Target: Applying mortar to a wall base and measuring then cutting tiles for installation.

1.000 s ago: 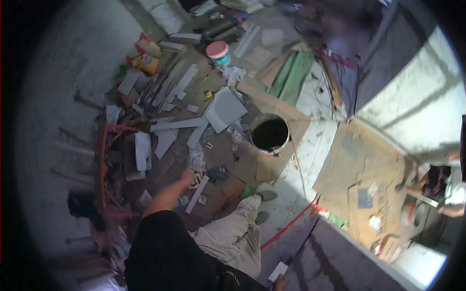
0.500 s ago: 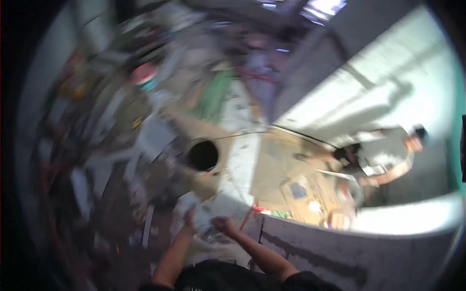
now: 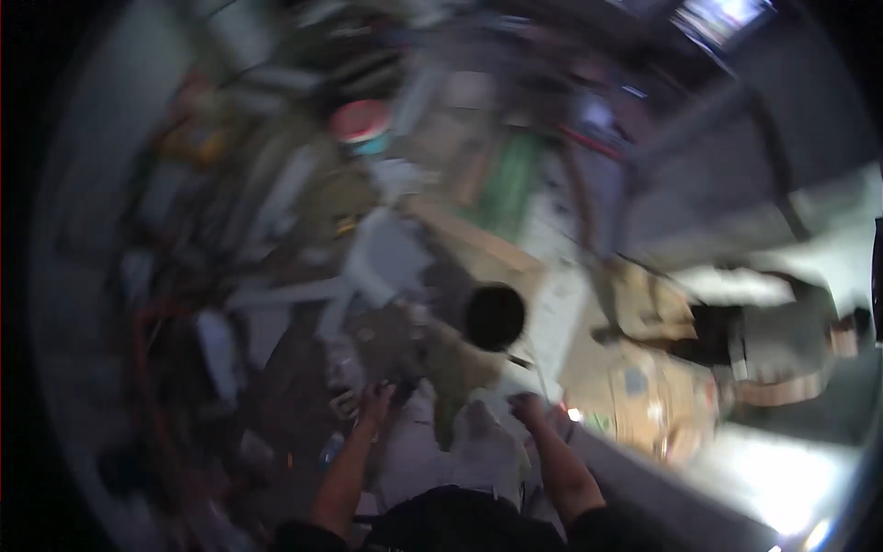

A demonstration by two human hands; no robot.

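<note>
My left hand (image 3: 375, 397) is low in the head view, over the debris-strewn floor beside my light trousers (image 3: 416, 442); motion blur hides whether it holds anything. My right hand (image 3: 524, 407) is on the other side, in front of my other leg, its fingers too smeared to make out. Just beyond and between my hands stands a round bucket (image 3: 495, 313) with a dark inside. Pale board pieces (image 3: 382, 253) lie ahead and to the left of it.
A red-lidded tub (image 3: 359, 124), green sheeting (image 3: 506, 189) and scattered scraps cover the floor ahead. At the right, another person (image 3: 782, 340) in a grey top is low over cardboard (image 3: 644, 405) by a wall. A grey ledge (image 3: 644, 497) runs at the lower right.
Since a second ago my right hand has come up from the lower right to in front of my legs. The view has swung, and the other person has come into view at the right.
</note>
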